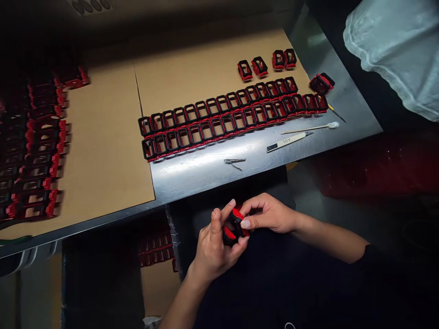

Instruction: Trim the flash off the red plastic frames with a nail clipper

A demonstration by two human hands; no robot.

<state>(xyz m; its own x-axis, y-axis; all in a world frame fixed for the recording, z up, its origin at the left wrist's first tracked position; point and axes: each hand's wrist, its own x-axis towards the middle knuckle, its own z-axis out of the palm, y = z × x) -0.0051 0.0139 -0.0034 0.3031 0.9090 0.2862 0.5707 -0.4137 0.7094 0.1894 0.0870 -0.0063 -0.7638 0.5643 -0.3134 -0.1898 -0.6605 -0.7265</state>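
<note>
Both my hands hold one small red and black frame part (pixel 235 225) below the table's front edge, over my lap. My left hand (pixel 214 246) wraps round it from below, thumb and forefinger raised. My right hand (pixel 269 214) pinches its upper right side with the fingertips. On the table above, two long rows of the same red and black frames (pixel 226 119) lie side by side, running from the left up to the right.
Several loose frames (pixel 265 64) lie behind the rows and one (pixel 321 83) at the right end. Tweezers (pixel 234 161), a craft knife (pixel 288 140) and a cotton swab (pixel 313 128) rest on the metal table (pixel 206 169). Cardboard (pixel 103 151) carries more frames (pixel 34 151) at left. A pale bag (pixel 398 45) sits at top right.
</note>
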